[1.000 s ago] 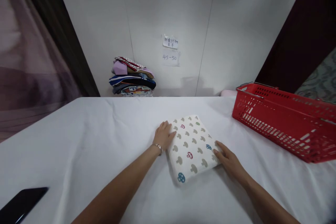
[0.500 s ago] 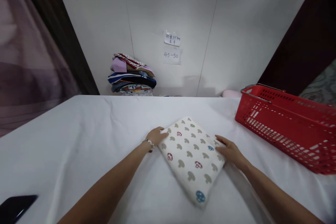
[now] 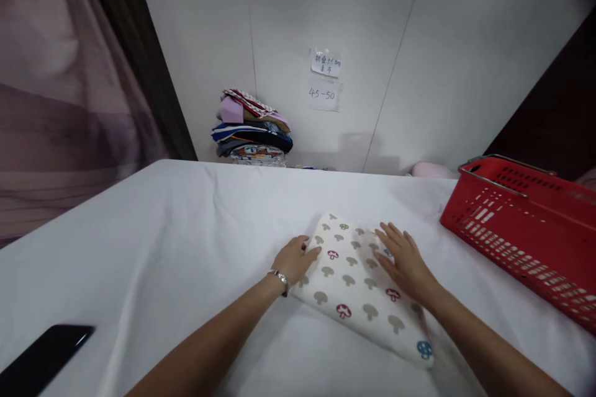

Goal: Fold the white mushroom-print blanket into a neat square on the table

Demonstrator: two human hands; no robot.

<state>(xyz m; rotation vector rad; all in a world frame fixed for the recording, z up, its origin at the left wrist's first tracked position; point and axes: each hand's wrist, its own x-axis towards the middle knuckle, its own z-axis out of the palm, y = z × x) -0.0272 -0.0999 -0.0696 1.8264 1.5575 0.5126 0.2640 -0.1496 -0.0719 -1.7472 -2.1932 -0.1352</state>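
Note:
A folded white cloth (image 3: pixel 347 279) printed with grey, red, blue and green mushrooms lies at an angle on the white-covered table (image 3: pixel 223 211). At its left edge is my left hand (image 3: pixel 292 262), wearing a bracelet (image 3: pixel 281 279). The left thumb reaches onto the cloth, apart from the index finger; the other fingers are partly hidden. My right hand (image 3: pixel 405 263) lies over the cloth's right side with its fingers spread, covering some of the print.
A red plastic basket (image 3: pixel 526 223) with metal handles stands at the right. A black phone (image 3: pixel 46 356) lies at the lower left. Beyond the table's far edge rises a stack of folded fabrics (image 3: pixel 254 130) against the wall, below paper signs (image 3: pixel 325 94). A curtain (image 3: pixel 84 105) hangs at the left.
The cloth has turned, its near corner swinging to the right. My right hand has opened from its hold on the right corner and now lies flatter on top. The view has shifted left.

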